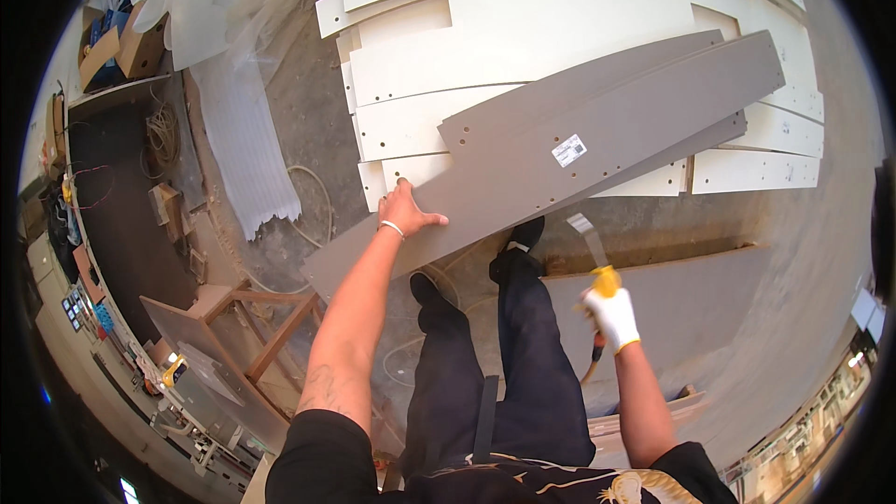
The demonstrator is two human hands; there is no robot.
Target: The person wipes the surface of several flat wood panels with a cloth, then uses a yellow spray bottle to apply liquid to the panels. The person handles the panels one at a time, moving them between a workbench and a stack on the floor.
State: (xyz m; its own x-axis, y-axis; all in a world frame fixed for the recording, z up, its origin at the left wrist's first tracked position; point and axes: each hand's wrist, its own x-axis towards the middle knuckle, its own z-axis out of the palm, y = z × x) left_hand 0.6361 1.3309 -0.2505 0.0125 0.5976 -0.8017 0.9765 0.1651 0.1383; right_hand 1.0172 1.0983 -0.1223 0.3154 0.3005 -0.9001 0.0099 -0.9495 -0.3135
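Observation:
A long grey panel (523, 159) with drilled holes and a white label lies aslant over stacked white boards, its left end jutting out past them. My bare left hand (403, 208) grips this panel's far edge near that end, thumb spread on top and fingertips partly hidden. In a white, yellow-cuffed glove, my right hand (611, 313) is closed on a hand tool with a yellow body (607, 281) and a flat grey blade-like end (586, 231). It is held apart from the panel, to the right. A red and black fitting (597, 347) with a hose hangs below that hand.
White boards (541, 28) with holes are piled ahead. Another grey panel (663, 308) lies low at the right. A wooden frame (271, 345) stands at the left, with crumpled plastic sheeting (243, 131) beyond it. A thin hose (322, 191) curls across the floor near my feet.

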